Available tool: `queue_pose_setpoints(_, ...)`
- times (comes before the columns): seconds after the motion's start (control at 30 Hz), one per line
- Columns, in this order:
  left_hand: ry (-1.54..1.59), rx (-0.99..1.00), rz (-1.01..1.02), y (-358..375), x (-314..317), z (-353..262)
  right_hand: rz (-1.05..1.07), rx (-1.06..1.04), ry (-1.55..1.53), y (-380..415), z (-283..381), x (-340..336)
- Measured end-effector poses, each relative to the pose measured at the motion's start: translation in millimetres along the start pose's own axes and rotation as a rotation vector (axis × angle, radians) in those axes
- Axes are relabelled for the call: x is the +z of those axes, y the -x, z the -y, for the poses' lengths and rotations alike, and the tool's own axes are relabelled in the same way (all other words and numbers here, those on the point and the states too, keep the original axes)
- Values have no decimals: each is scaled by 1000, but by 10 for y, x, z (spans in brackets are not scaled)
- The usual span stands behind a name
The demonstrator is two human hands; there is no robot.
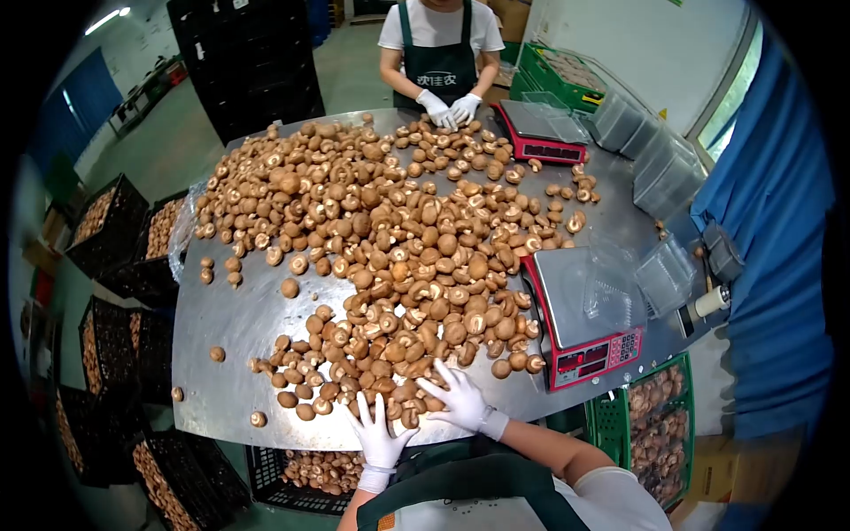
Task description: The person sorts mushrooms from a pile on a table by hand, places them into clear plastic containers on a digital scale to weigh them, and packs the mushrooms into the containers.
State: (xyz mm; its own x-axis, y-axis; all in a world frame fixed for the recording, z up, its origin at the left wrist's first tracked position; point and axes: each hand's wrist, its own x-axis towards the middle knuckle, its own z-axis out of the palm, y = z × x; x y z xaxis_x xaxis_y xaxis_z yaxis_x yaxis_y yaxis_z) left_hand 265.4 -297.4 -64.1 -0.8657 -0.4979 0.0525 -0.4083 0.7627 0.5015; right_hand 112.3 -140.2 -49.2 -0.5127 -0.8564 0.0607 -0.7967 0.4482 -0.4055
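Note:
A large heap of brown shiitake mushrooms (390,292) spreads over the metal table (221,310). At the near edge of the heap, my white-gloved left hand (379,438) rests with fingers spread, its tips beside the closest mushrooms. My right hand (460,403), gloved too, lies to the right of it with its fingers stretched out against the mushrooms. Neither hand grips anything. To the right of the heap stands a red digital scale (580,310) with a clear plastic tray (613,296) on its plate.
Across the table a co-worker's gloved hands (450,111) touch mushrooms near a second scale (542,133). Clear trays (668,173) are stacked on the right. Black crates (111,226) of mushrooms stand left, another crate (266,482) below the near edge, and a green crate (633,434) lower right.

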Motion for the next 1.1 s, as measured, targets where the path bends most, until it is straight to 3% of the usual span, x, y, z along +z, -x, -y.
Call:
queue_pose_setpoints(0.17, 9, -26, -60, -310, -60, 56, 105, 11, -2, -539, 39, 133)
queue_pose_setpoints(0.2, 27, -35, -74, -388, -101, 61, -33, -69, 14, -636, -7, 238)
queue_pose_setpoints(0.3, 25, -73, -104, -637, -145, 71, 84, 4, 31, -1010, 53, 114)
queue_pose_setpoints(0.4, 55, -105, -196, -906, -68, 252, -50, -80, 95, -1234, 47, 282)
queue_pose_setpoints(0.5, 112, -171, -216, -1142, -56, 399, -33, -65, 27, -1492, 75, 407)
queue_pose_setpoints(0.57, 116, -223, -244, -1249, -43, 450, -104, -89, 48, -1599, 136, 338)
queue_pose_setpoints(0.73, 110, -232, -253, -1260, -163, 409, 164, -62, -12, -1554, 300, -161)
queue_pose_setpoints(0.8, 131, -171, -295, -1139, -230, 305, 165, -80, -163, -1419, 74, -485)
queue_pose_setpoints(0.87, 77, -122, -277, -966, -309, 172, -114, 90, -650, -1341, -330, -843)
queue_pose_setpoints(0.93, -33, -47, -224, -809, -305, 31, -422, 279, -374, -1376, -885, -1095)
queue_pose_setpoints(1.0, -32, 74, -128, -716, -223, -58, -535, 307, -60, -1334, -1422, -895)
queue_pose_setpoints(1.07, -43, 156, -27, -708, -150, -209, -355, 412, -67, -1263, -1427, -656)
queue_pose_setpoints(1.1, -14, 212, 16, -730, -105, -232, -388, 360, -112, -1242, -1362, -550)
